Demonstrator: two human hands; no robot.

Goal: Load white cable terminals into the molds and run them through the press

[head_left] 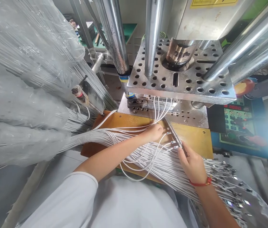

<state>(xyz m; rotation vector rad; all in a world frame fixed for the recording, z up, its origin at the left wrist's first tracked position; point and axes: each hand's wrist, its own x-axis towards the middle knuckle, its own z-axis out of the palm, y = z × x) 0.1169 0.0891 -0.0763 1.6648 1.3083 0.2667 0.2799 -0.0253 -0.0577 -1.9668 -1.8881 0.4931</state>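
Note:
My right hand point(192, 162), with a red cord at its wrist, grips the lower end of a narrow metal strip fixture point(175, 134). Several white cables with small metal connectors point(173, 142) lie along the strip's left side. At the strip's upper part my left hand point(155, 132) is closed in a pinch. A white cable's connector end point(165, 129) sits at its fingertips; the fingers partly hide it. Just beyond, several white cables point(159, 109) run up into a mould point(164, 104) under the press's perforated steel plate point(181, 90).
A thick bundle of white cables point(148, 158) crosses the brown board point(195, 139), its connector ends point(233, 186) gathered at right. Plastic-wrapped cables point(24, 104) hang at left. Steel columns point(114, 38) surround the press. A control panel point(237, 120) stands at right.

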